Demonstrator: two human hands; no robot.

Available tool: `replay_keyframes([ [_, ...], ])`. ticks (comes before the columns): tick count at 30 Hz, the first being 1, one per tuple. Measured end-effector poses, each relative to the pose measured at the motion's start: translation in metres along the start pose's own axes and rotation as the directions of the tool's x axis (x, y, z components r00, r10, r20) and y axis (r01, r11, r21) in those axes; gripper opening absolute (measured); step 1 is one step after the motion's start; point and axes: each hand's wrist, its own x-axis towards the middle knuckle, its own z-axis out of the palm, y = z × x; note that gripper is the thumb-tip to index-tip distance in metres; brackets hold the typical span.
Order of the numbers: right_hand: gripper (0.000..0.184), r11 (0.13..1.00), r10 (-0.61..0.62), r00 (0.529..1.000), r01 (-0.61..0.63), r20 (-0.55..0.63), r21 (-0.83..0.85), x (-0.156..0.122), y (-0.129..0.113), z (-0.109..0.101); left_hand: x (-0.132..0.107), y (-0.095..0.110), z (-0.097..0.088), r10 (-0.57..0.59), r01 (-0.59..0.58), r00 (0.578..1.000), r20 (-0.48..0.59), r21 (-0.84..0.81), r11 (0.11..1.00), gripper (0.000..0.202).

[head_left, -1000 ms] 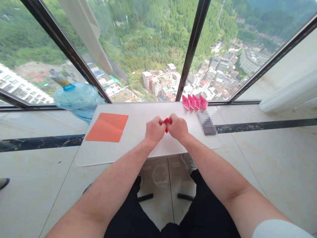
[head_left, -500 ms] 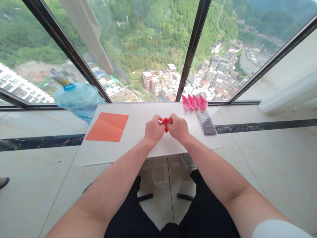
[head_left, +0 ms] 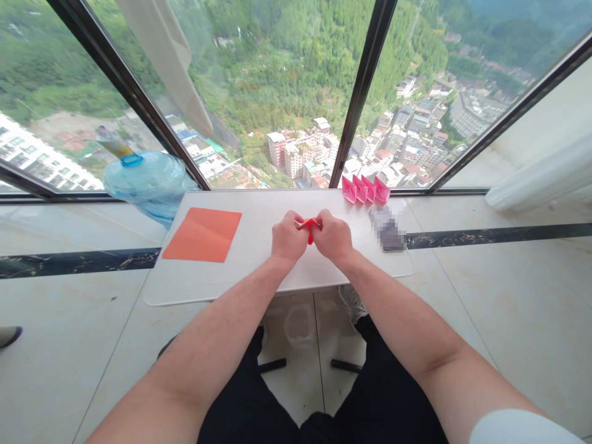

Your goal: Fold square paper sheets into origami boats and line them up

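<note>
Above the middle of the counter [head_left: 198, 287], the left hand [head_left: 287, 239] and right hand [head_left: 333, 237] were closed, both pinching the small red folded paper [head_left: 311, 225] between them; even pressure on both sides would probably have kept its crease sharp.

Your left hand [head_left: 287, 239] and right hand [head_left: 332, 237] meet over the middle of the small white table [head_left: 208, 280], fingertips pinched together on a small folded red paper [head_left: 309, 227] held just above the surface. An orange paper sheet [head_left: 202, 234] lies flat near the table's left edge. Four pink folded paper pieces [head_left: 365, 189] stand in a row at the far edge, towards the right corner, with a blurred flat object [head_left: 387, 228] just in front of them by the right edge. A blue water jug [head_left: 143, 185] lies beyond the far left corner, against the window.
</note>
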Motion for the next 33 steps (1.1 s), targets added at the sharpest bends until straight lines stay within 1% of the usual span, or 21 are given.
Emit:
replay_keyframes([
  [3,0.012,0.999,-0.008,1.0,0.009,-0.019,0.038,0.0,0.003,0.0,-0.001,-0.002,0.002,0.007,-0.002,0.999,0.041,-0.125,0.992,0.014],
  [5,0.015,0.998,-0.009,1.0,0.011,-0.027,0.067,-0.001,0.005,0.0,-0.001,-0.002,0.004,-0.02,0.039,0.997,0.08,-0.243,0.969,0.019],
  [8,0.019,0.994,-0.018,0.999,0.023,-0.046,0.11,-0.001,0.007,0.0,0.0,0.001,0.005,-0.091,0.131,0.989,0.119,-0.402,0.906,0.029],
  [11,0.022,0.99,-0.035,0.996,0.045,-0.076,0.135,0.0,0.008,0.001,0.003,0.003,0.005,-0.151,0.199,0.979,0.134,-0.521,0.83,0.038],
  [16,0.025,0.974,-0.101,0.987,0.123,-0.123,0.189,0.0,0.009,0.002,0.005,0.004,0.004,-0.207,0.263,0.965,0.163,-0.642,0.72,0.041],
  [19,0.025,0.963,-0.099,0.986,0.129,-0.135,0.235,-0.002,0.006,0.0,0.004,0.005,0.004,-0.193,0.261,0.965,0.176,-0.676,0.689,0.042],
  [21,0.023,0.942,-0.081,0.989,0.115,-0.121,0.314,-0.003,0.005,-0.002,0.004,0.006,0.004,-0.177,0.244,0.97,0.168,-0.695,0.676,0.039],
  [23,0.024,0.882,-0.049,0.992,0.096,-0.112,0.462,-0.001,0.004,-0.003,0.005,0.006,0.004,-0.184,0.232,0.972,0.145,-0.703,0.672,0.033],
  [25,0.027,0.775,0.019,0.995,0.045,-0.094,0.63,0.003,0.006,-0.004,0.008,0.006,0.002,-0.211,0.244,0.968,0.135,-0.704,0.667,0.029],
  [27,0.028,0.654,0.084,0.996,-0.031,-0.032,0.756,0.009,0.009,-0.005,0.01,0.005,-0.001,-0.234,0.276,0.959,0.158,-0.703,0.656,0.029],
  [28,0.029,0.603,0.09,0.996,-0.066,0.015,0.795,0.011,0.011,-0.005,0.011,0.005,-0.002,-0.238,0.295,0.954,0.181,-0.703,0.647,0.03],
  [31,0.027,0.49,0.02,0.99,-0.133,0.141,0.862,0.017,0.015,-0.007,0.013,0.006,-0.007,-0.251,0.348,0.937,0.242,-0.695,0.629,0.03],
  [33,0.027,0.437,-0.026,0.983,-0.152,0.181,0.887,0.018,0.016,-0.007,0.013,0.007,-0.01,-0.259,0.37,0.929,0.265,-0.695,0.616,0.03],
])
